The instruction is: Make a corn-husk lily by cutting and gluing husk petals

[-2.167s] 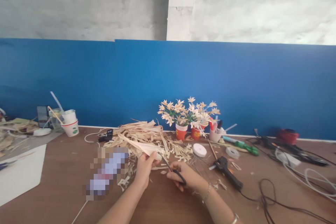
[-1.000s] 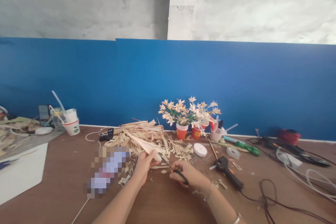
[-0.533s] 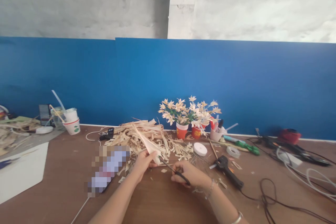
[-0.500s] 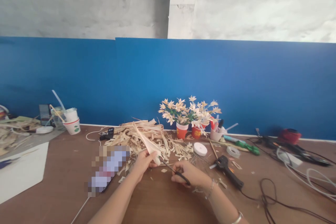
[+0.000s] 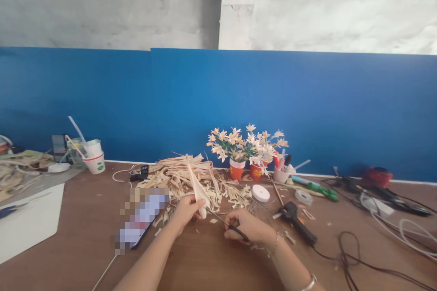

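Note:
Between the thumb and fingers of my left hand (image 5: 189, 210) is a pale, dried corn husk (image 5: 197, 187), its pointed tip standing upward and away from me. My right hand (image 5: 239, 226) is closed around the dark handles of a pair of scissors (image 5: 221, 221). The blades reach left to the lower edge of the husk, by my left fingertips; whether they are parted cannot be made out. Behind my hands lies a heap of dried husks and scraps (image 5: 164, 173). Small cut bits lie on the brown table (image 5: 201, 263) below.
Two red cups (image 5: 236, 171) hold pale husk flowers. A white ribbon roll (image 5: 260, 193) and a black glue gun (image 5: 297, 223) with a trailing cord lie to the right. A blurred phone (image 5: 143, 218) is at left, a white cup (image 5: 94, 163) farther back. Cables (image 5: 385, 223) spread far right.
My left hand has turned the husk more upright, its tip swinging to the right. The scissors stay close to its lower edge, and my right hand has barely shifted.

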The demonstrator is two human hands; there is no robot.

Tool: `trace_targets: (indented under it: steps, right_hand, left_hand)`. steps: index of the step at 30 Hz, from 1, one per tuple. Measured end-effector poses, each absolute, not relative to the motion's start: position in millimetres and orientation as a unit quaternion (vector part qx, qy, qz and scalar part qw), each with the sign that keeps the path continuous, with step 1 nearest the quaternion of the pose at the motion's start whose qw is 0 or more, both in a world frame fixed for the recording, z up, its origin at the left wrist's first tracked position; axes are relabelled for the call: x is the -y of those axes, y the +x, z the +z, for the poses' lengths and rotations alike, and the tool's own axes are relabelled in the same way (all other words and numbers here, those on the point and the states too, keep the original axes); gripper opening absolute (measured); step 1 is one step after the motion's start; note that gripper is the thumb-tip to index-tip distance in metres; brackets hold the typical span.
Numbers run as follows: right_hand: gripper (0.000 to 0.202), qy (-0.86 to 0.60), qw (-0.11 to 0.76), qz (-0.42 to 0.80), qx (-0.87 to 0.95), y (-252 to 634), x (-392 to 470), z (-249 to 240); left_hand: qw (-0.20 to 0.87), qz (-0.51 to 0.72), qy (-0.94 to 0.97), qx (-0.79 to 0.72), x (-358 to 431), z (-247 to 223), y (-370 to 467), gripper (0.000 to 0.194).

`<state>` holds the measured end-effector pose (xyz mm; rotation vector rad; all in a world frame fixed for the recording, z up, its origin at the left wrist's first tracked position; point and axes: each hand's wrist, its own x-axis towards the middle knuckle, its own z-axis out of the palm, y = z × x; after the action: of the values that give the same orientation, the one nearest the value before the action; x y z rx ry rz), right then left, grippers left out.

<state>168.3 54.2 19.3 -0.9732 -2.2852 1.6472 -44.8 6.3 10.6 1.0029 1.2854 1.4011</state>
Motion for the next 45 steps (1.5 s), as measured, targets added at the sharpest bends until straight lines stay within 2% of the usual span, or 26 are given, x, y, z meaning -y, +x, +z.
trace_targets:
  steps: [10, 30, 45]
  right_hand:
    - [0.015, -0.358, 0.062, 0.562, 0.743, 163.9, -44.3, 33.6]
    - [0.013, -0.356, 0.074, 0.546, 0.755, 159.7, -47.3, 22.9]
    - [0.013, -0.339, 0.111, 0.512, 0.782, 160.0, -52.9, 16.0]
  left_hand:
    - [0.44, 0.611, 0.362, -0.55, -7.1, 12.6, -43.9, 0.022]
    - [0.451, 0.59, 0.368, -0.56, -6.6, 15.5, -38.0, 0.018]
    - [0.472, 0.617, 0.333, -0.534, -7.3, 13.2, -38.4, 0.018]
